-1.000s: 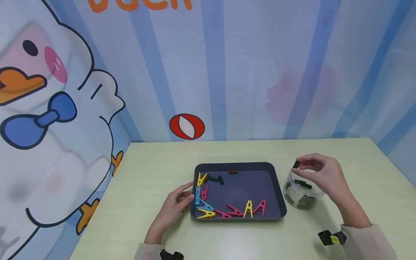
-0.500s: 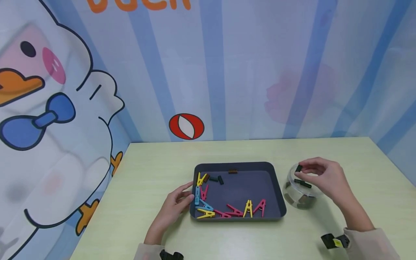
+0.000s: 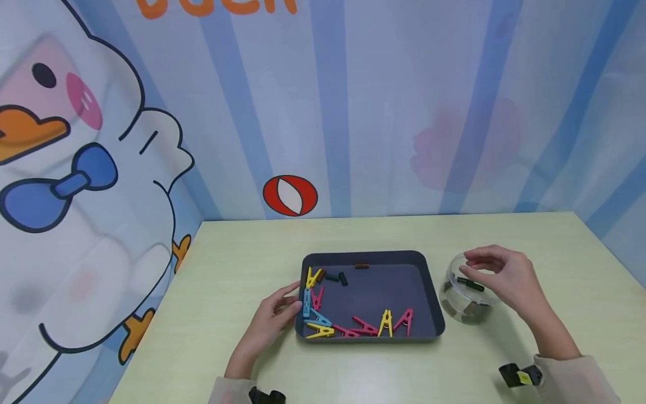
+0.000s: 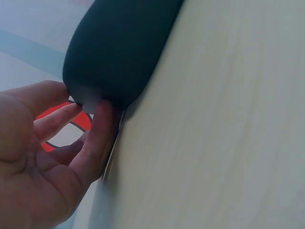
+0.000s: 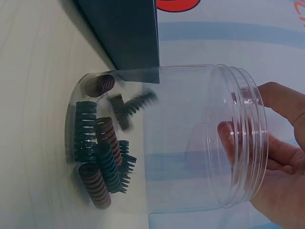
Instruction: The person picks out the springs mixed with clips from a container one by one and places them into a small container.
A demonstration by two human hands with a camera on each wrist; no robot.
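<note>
My left hand (image 3: 272, 314) holds the left end of a dark grey tray (image 3: 393, 292), its fingers and thumb against the outer wall (image 4: 114, 52). Over the mouth of a clear plastic jar (image 3: 449, 300), my right hand (image 3: 499, 275) hovers with its fingers apart and nothing between them. Inside the jar, dark green springs (image 5: 86, 131) and brown springs (image 5: 95, 186) lie at the bottom. One green spring (image 5: 140, 102) there is blurred, as if in motion. In the tray lie two dark green springs (image 3: 332, 277) and brown springs (image 3: 361, 266).
Yellow (image 3: 386, 324), pink (image 3: 405, 321) and blue clothespins (image 3: 307, 304) lie along the tray's left and front sides. The tray and jar stand on a pale wooden table (image 3: 242, 252). A striped cartoon backdrop (image 3: 383, 112) rises behind it.
My right hand moved slightly down and right, then let go of the dark green spring it pinched, which is gone from its fingertips. The left hand and tray have stayed put.
</note>
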